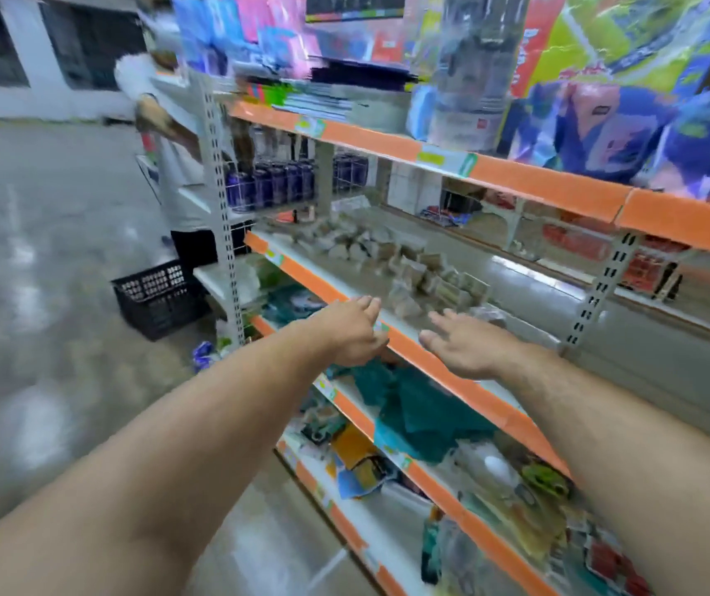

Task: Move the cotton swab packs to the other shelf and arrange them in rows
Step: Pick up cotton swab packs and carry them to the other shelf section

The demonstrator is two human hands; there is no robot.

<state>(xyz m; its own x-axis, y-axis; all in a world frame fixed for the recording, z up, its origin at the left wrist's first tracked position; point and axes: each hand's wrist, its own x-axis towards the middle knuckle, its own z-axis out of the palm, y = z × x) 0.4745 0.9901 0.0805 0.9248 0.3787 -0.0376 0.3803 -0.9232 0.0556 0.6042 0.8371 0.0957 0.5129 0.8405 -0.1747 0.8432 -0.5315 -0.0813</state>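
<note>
Cotton swab packs [387,260] lie in a loose, blurred heap on the middle shelf [310,277], running from eleven to one o'clock of the hands, with no tidy rows that I can make out. The left hand [351,331], then the right hand [469,346], reach over the shelf's orange edge, fingers straight, loosely together, holding nothing. I'd judge nearly all the moving and arranging is left.

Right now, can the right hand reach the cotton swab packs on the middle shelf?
Probably yes. The right hand is open above the shelf edge, and nothing stands between it and the nearest cotton swab packs, though the picture is blurred.
</note>
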